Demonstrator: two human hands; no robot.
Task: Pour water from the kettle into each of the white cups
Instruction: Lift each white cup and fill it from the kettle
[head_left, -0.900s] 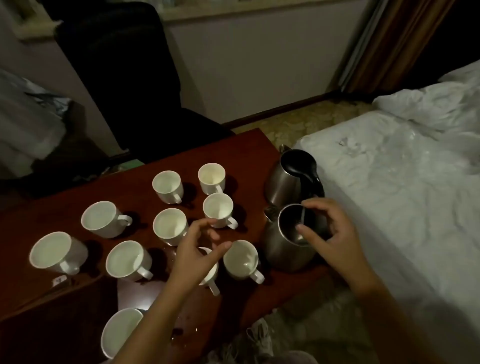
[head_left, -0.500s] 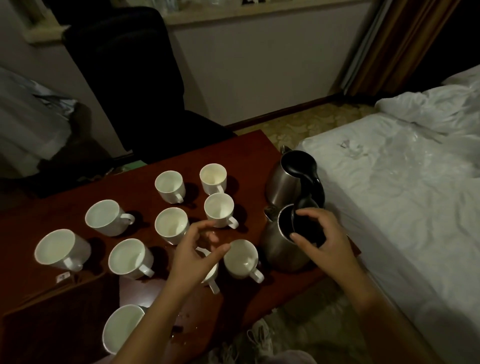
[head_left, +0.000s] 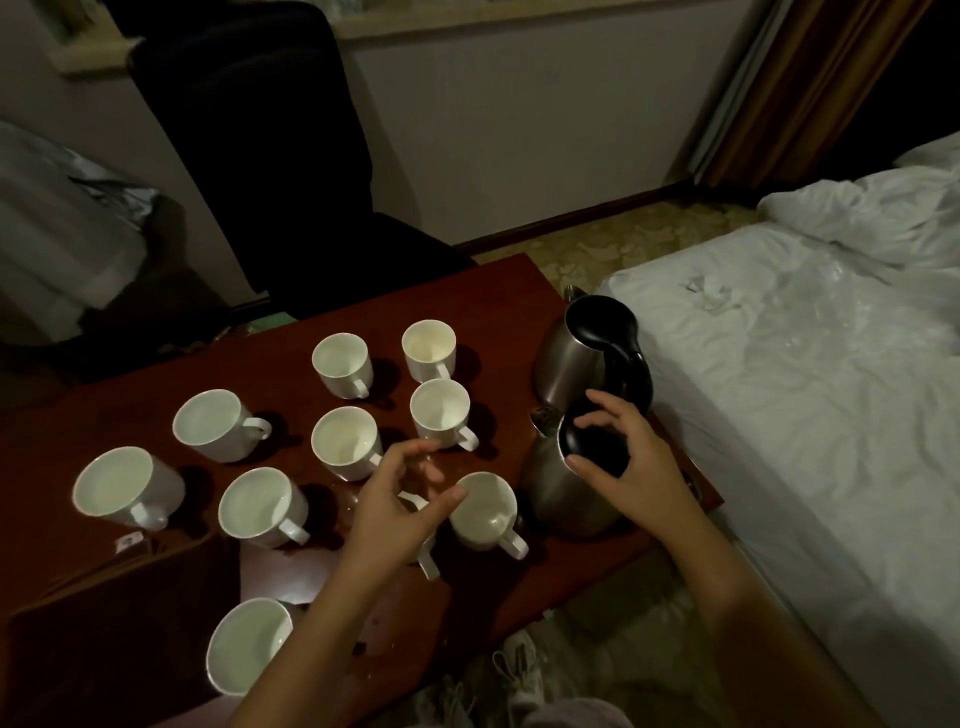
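The near brushed-steel kettle with a black lid (head_left: 563, 488) stands upright at the right edge of the dark red wooden worktop (head_left: 498, 291), just beside the bed. The right hand (head_left: 631, 460) sits on top of it, fingers and thumb curled round the black lid; whether the lid is fully seated cannot be told. A second steel kettle with a black lid and handle (head_left: 576, 358) stands directly behind, touching or nearly touching the first.

The left hand (head_left: 400, 504) hovers above the cups with fingers loosely bent, holding nothing. It hides most of one white cup (head_left: 427, 564), of which only the handle shows. Just right of it, next to the near kettle, is a white handled cup (head_left: 485, 512). Further left and back stand more white cups: two in the far row (head_left: 343, 364) (head_left: 429, 349), two in the middle (head_left: 440, 418) (head_left: 345, 441), three to the left (head_left: 215, 423) (head_left: 122, 488) (head_left: 260, 506), and one at the near edge (head_left: 249, 644). How full each is cannot be judged in the dim light.

No writing is legible; a small white tag (head_left: 129, 540) lies on the worktop near the leftmost cup, its markings too small to read. Droplets (head_left: 363, 649) spot the worktop near the left forearm.

Beyond the worktop stands a black office chair (head_left: 260, 156); a bed with rumpled white sheets (head_left: 805, 389) fills the right side, and pale shoes (head_left: 519, 670) rest on the patterned floor below.
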